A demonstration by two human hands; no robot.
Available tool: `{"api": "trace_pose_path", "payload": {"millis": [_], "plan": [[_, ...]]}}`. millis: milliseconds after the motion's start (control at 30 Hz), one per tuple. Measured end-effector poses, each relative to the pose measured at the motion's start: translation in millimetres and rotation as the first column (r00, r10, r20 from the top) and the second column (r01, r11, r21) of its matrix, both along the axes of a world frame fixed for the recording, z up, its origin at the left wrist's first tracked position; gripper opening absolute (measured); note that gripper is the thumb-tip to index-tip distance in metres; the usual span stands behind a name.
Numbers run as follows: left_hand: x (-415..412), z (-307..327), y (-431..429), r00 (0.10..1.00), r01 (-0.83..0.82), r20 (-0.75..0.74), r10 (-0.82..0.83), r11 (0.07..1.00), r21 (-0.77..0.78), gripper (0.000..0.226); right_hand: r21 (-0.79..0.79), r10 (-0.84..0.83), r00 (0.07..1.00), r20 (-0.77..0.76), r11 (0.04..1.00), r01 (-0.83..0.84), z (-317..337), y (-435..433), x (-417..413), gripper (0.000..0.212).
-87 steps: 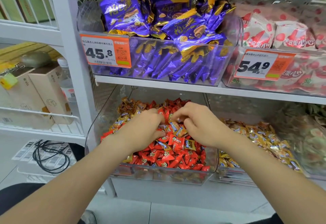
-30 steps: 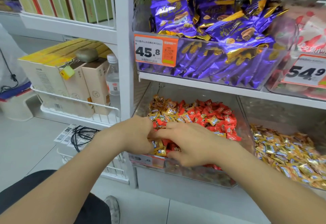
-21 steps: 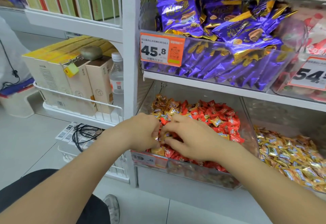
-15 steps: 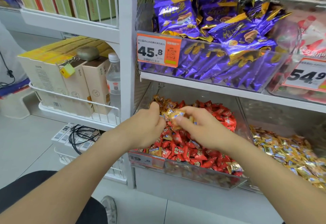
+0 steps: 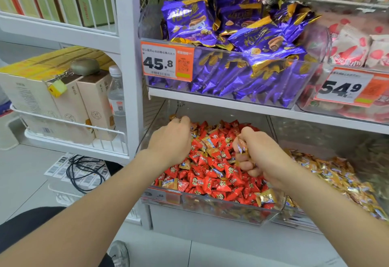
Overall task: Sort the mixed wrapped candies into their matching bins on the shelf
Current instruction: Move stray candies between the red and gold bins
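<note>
— Shop shelf (image 5: 231, 103), bottom tier: where am I?
— My right hand (image 5: 260, 158) clenches gold candies (image 5: 242, 148) above the red bin (image 5: 221, 205); left hand (image 5: 170, 142), grip unclear (fingers hidden). I'd hold tight, swing to three o'clock, gold bin (image 5: 305, 221).

1. A clear plastic bin (image 5: 221, 206) stands at the left end of the lower shelf, heaped with small red wrapped candies (image 5: 212, 174).
2. Gold-orange wrapped candies (image 5: 266, 197) lie mixed among the red ones: one at the bin's front right corner, others near the middle.
3. A few gold-orange pieces are pinched in the right hand (image 5: 261, 157), above the bin's right side.
4. A second clear bin (image 5: 299, 219), just beside on the right, holds a heap of gold-orange candies.
</note>
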State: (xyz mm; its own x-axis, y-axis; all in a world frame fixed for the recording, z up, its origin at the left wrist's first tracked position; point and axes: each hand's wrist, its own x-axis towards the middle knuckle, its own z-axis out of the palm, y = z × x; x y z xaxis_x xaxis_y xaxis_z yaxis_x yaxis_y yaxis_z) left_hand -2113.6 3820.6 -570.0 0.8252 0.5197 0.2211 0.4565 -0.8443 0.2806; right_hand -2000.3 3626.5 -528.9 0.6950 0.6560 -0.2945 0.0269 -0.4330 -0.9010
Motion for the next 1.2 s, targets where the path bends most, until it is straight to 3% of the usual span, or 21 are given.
{"api": "trace_pose_path", "payload": {"millis": [67, 167, 233, 300, 333, 467, 567, 667, 800, 900, 1033, 1067, 1200], "plan": [[6.2, -3.9, 6.2, 0.991, 0.061, -0.123, -0.056, 0.997, 0.042, 0.037, -0.036, 0.034, 0.993, 0.111, 0.999, -0.03, 1.0, -0.2, -4.8, 0.035], [13.4, -11.1, 14.6, 0.956, 0.134, -0.253, -0.146, 0.989, -0.067, 0.05, -0.045, 0.108, 0.959, 0.263, 0.994, -0.099, 1.0, 1.3, -9.7, 0.057], [15.0, -13.9, 15.6, 0.939, 0.13, -0.303, -0.164, 0.983, -0.129, 0.058, -0.043, 0.13, 0.916, 0.38, 0.992, -0.123, -2.0, 4.7, -8.5, 0.049], [14.2, -14.4, 14.8, 0.936, 0.133, -0.308, -0.172, 0.98, -0.146, 0.065, -0.033, 0.123, 0.864, 0.488, 0.992, -0.123, -9.3, 10.9, -2.6, 0.026], [13.0, -14.0, 14.6, 0.938, 0.137, -0.299, -0.177, 0.979, -0.152, 0.068, -0.046, 0.13, 0.82, 0.557, 0.991, -0.126, -14.0, 14.6, 0.8, 0.017], [10.1, -14.8, 17.9, 0.941, 0.17, -0.267, -0.208, 0.972, -0.159, 0.065, -0.131, 0.196, 0.509, 0.839, 0.978, -0.16, -23.5, 31.4, 17.9, 0.032], [9.9, -18.4, 21.0, 0.942, 0.221, -0.221, -0.252, 0.963, -0.155, 0.05, -0.299, 0.4, 0.412, 0.819, 0.909, -0.289, -28.7, 43.8, 27.3, 0.048], [10.3, -19.5, 24.2, 0.944, 0.262, -0.157, -0.29, 0.949, -0.177, 0.042, -0.551, 0.658, 0.352, 0.666, 0.752, -0.362, -38.8, 54.1, 26.5, 0.057], [7.6, -18.1, 25.5, 0.926, 0.344, -0.096, -0.365, 0.921, -0.183, 0.052, -0.641, 0.706, 0.329, 0.627, 0.708, -0.298, -36.7, 57.1, 34.1, 0.054], [6.7, -18.4, 21.8, 0.917, 0.387, -0.046, -0.396, 0.911, -0.141, 0.036, -0.655, 0.706, 0.288, 0.647, 0.708, -0.263, -32.0, 54.2, 34.2, 0.041], [2.9, -12.2, 16.4, 0.932, 0.361, 0.014, -0.363, 0.92, -0.152, 0.02, -0.568, 0.641, 0.324, 0.696, 0.767, -0.298, -30.2, 45.7, 33.5, 0.034], [1.5, -9.1, 15.2, 0.938, 0.346, 0.03, -0.347, 0.921, -0.178, 0.018, -0.525, 0.617, 0.38, 0.689, 0.786, -0.325, -28.1, 42.5, 34.9, 0.031], [-2.8, 1.8, 7.9, 0.97, 0.244, 0.101, -0.222, 0.902, -0.356, 0.015, -0.179, 0.412, 0.775, 0.479, 0.91, -0.373, -17.9, 25.9, 37.6, 0.013]]}}
